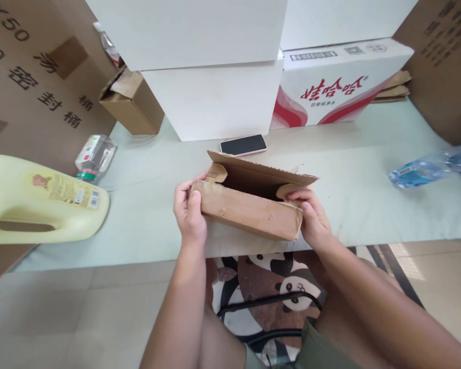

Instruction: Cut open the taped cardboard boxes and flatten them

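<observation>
A small brown cardboard box (249,207) is held between my two hands at the table's front edge, tilted, with its long flap raised on the far side. My left hand (190,210) grips the left end, thumb on the near face. At the right end, my right hand (313,218) is closed on the corner, its fingers at the small side flap. The box's inside is in shadow, so I cannot see what it holds. Just beyond the box lies a phone (243,145) with a dark screen.
White cartons (215,100) and a red-and-white carton (330,87) stand at the back. Leftward are a yellow jug (80,179), a clear bottle (100,154) and a brown carton (136,105). A blue-labelled bottle (418,171) lies right on the pale green tabletop (353,189).
</observation>
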A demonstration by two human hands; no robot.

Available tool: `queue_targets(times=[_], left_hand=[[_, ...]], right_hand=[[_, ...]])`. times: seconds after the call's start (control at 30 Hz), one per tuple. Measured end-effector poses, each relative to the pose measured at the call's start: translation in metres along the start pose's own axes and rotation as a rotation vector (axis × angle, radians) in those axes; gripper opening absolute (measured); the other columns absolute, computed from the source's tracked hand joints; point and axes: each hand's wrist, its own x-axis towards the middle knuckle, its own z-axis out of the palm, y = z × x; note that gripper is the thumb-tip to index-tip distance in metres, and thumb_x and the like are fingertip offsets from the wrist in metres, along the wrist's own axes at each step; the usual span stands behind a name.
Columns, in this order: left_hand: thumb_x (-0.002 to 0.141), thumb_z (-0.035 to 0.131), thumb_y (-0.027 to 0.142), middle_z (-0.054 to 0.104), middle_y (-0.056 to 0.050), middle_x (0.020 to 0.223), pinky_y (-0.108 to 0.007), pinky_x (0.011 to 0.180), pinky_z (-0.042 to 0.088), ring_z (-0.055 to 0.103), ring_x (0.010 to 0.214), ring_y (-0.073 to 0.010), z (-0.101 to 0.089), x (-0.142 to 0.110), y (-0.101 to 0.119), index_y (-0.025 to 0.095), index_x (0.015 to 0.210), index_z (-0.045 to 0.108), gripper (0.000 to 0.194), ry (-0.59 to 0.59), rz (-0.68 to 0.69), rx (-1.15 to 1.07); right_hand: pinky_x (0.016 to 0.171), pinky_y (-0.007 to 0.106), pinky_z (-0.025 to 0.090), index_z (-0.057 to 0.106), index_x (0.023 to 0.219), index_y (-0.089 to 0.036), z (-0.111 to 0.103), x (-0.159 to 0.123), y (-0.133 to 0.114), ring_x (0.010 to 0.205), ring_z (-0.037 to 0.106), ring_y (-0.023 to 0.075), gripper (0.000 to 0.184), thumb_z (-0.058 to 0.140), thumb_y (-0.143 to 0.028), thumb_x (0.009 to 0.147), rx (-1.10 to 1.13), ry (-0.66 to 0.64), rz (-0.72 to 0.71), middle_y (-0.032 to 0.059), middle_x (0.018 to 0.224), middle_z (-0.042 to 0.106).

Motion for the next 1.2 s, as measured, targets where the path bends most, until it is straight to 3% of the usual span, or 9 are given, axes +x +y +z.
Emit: queue_targets(times=[0.6,1.2], left_hand=[[0.088,0.062,0.043,0.074,-0.007,0.112,-0.038,0.095,0.051,0.068,0.107,-0.0226,-0.0026,-0.0001,-0.0019,0.021,0.095,0.065,0.023,-0.014,-0.022,-0.026],[0.086,0.064,0.040,0.076,-0.006,0.111,-0.036,0.092,0.053,0.070,0.105,-0.0213,-0.0024,-0.0001,-0.0016,0.021,0.094,0.066,0.020,-0.011,-0.038,-0.061]], right_hand=[[0.102,0.050,0.043,0.066,0.106,-0.029,0.0006,-0.0023,0.0024,0.112,0.058,0.0269,0.030,0.043,-0.049,0.101,0.021,0.005,0.044,0.0061,0.112,0.061],[0.099,0.046,0.042,0.066,0.109,-0.031,0.0006,-0.0022,0.0039,0.107,0.057,0.0258,0.026,0.044,-0.043,0.103,0.050,0.004,-0.008,0.0049,0.109,0.061]])
